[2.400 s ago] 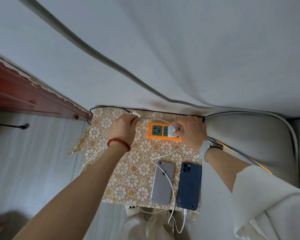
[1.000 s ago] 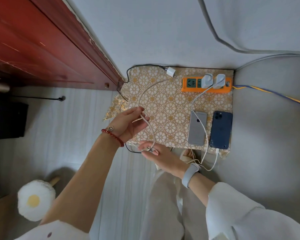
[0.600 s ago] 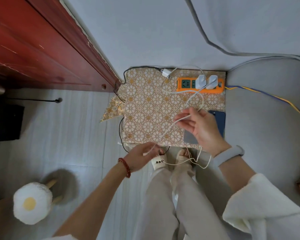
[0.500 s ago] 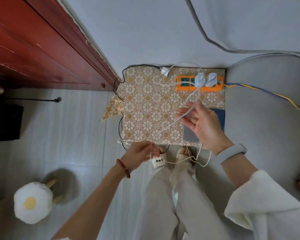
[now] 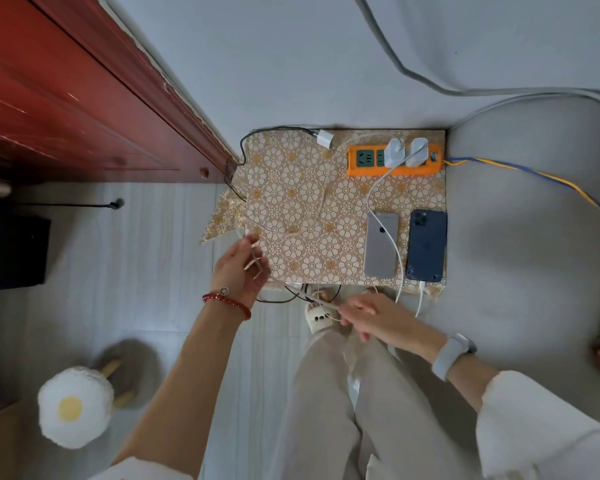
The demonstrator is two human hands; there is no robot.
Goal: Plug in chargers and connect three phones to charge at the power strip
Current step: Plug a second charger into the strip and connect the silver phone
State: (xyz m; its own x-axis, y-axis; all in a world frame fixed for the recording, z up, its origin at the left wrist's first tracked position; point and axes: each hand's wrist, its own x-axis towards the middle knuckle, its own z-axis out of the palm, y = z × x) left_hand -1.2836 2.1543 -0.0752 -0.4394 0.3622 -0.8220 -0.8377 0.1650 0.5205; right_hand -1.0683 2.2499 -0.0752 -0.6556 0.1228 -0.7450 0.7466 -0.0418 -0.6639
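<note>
Hands (image 5: 241, 268) apart, white cable (image 5: 326, 188) stretched between

A home, a bedroom by the look of it: grey bedding (image 5: 520, 237) beside a small table (image 5: 291, 202) under a gold floral cloth, a red wooden door (image 5: 66, 98), pale floorboards (image 5: 136, 271), a fried-egg cushion stool (image 5: 75, 407).
</note>
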